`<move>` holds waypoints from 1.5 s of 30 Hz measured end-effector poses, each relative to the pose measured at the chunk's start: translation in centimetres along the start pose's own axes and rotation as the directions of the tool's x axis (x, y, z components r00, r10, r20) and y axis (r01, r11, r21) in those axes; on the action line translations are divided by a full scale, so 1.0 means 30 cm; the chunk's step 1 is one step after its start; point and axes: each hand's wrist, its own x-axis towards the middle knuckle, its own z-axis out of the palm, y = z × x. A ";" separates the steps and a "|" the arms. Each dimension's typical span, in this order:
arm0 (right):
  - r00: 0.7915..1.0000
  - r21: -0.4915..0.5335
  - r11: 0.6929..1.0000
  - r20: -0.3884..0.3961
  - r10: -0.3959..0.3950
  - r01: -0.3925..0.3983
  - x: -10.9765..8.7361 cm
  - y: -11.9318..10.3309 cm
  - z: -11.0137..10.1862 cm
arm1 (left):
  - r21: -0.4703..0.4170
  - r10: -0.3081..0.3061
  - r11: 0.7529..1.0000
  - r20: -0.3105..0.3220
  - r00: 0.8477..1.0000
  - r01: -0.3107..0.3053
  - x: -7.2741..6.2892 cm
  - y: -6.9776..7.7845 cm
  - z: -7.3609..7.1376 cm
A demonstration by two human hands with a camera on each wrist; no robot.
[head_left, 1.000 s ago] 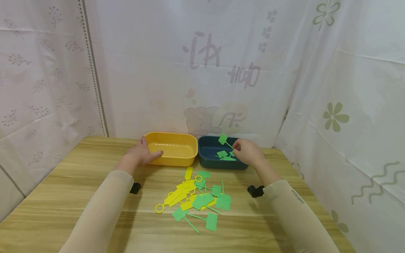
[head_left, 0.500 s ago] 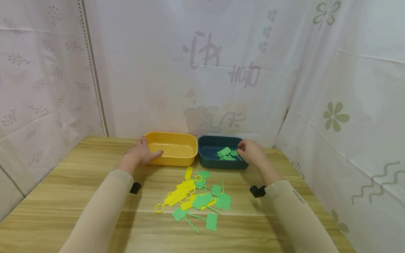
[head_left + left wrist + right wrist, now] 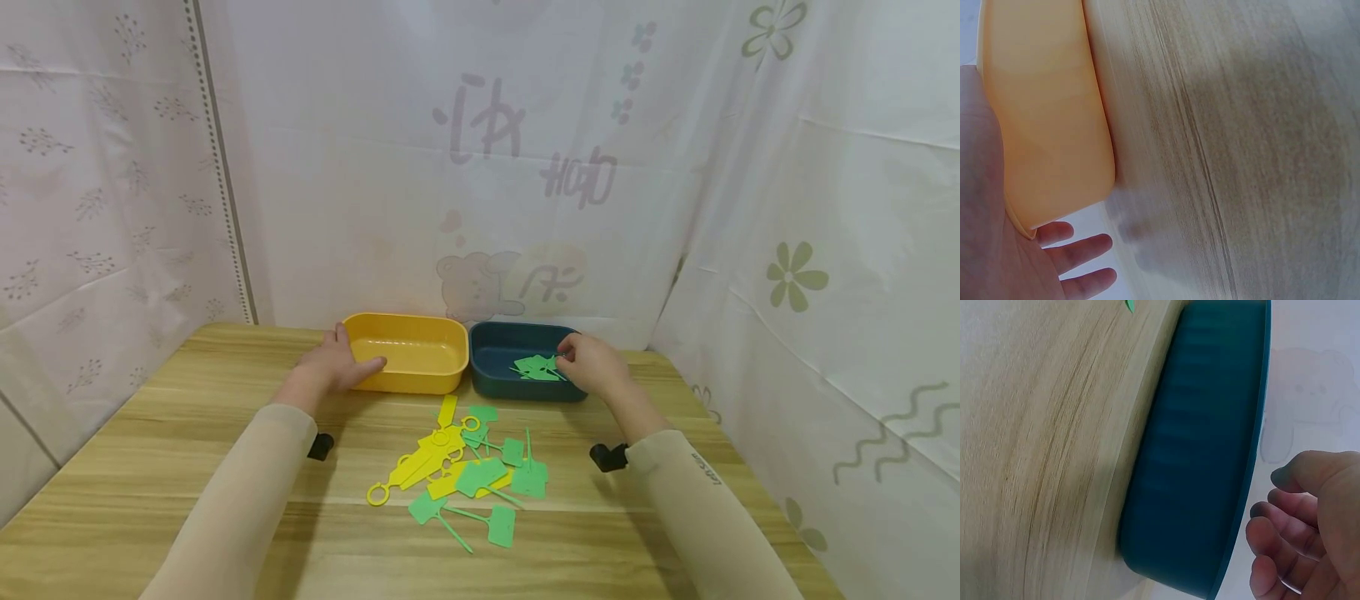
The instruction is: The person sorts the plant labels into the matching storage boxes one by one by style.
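Note:
My left hand point(image 3: 330, 362) rests against the left end of the yellow bin point(image 3: 405, 382), its thumb across the front rim. In the left wrist view, several fingers point(image 3: 1085, 253) stretch out past the bin's corner. Over the right end of the dark blue bin point(image 3: 517, 388) hovers my right hand point(image 3: 596, 364), its fingers loosely bent. The right wrist view shows nothing between thumb and fingers point(image 3: 1285, 534). Several green plant labels point(image 3: 536, 367), flat heads on thin stems, lie in the blue bin.
In front of the bins lies a mixed pile of green plant labels point(image 3: 501, 526) and yellow ring-ended labels point(image 3: 420, 467), partly overlapping. All stands on a wooden table point(image 3: 360, 558) backed by a printed white curtain point(image 3: 360, 167).
The green label that my right hand held over the blue bin has dropped onto the others inside. The right hand has shifted only slightly; the left hand stays put.

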 end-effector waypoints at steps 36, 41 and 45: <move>0.898 0.043 0.928 0.240 -0.369 0.369 -0.186 -0.215 0.070 | 0.007 0.002 1.000 -0.002 1.000 -0.002 -0.026 0.011 -0.014; 0.825 0.101 0.888 0.336 -0.454 0.448 -0.225 -0.224 0.089 | 0.003 0.008 1.000 -0.004 1.000 -0.008 -0.032 0.016 -0.016; 0.794 0.131 0.879 0.383 -0.472 0.459 -0.257 -0.233 0.098 | 0.001 0.011 1.000 -0.002 1.000 -0.011 -0.034 0.017 -0.021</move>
